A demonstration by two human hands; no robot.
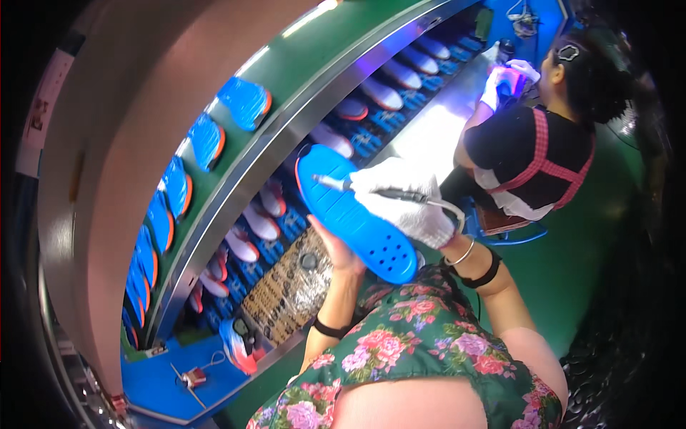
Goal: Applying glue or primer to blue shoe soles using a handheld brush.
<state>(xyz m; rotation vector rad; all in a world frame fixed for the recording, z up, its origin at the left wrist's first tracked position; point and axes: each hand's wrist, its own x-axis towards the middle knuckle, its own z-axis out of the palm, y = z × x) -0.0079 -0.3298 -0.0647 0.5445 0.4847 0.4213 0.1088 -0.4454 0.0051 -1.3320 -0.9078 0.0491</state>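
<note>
A blue shoe sole (350, 218) with grooves, a cluster of heel holes and an orange edge slants in front of me. My bare left hand (337, 247) holds it from below at its left edge; most of those fingers are hidden under it. My right hand (406, 196), in a white knit glove, grips a pen-shaped handpiece (336, 183) with a metal front and a pale cord running past the wrist. The handpiece's tip lies over the far part of the sole; whether it touches I cannot tell.
A conveyor belt (296, 79) on the left carries several blue soles (207, 141). Below it, a rack (368, 136) holds white-faced soles. Patterned cardboard (275, 297) and a blue corner shelf (161, 379) are near. A seated co-worker (539, 143) handles something under purple light.
</note>
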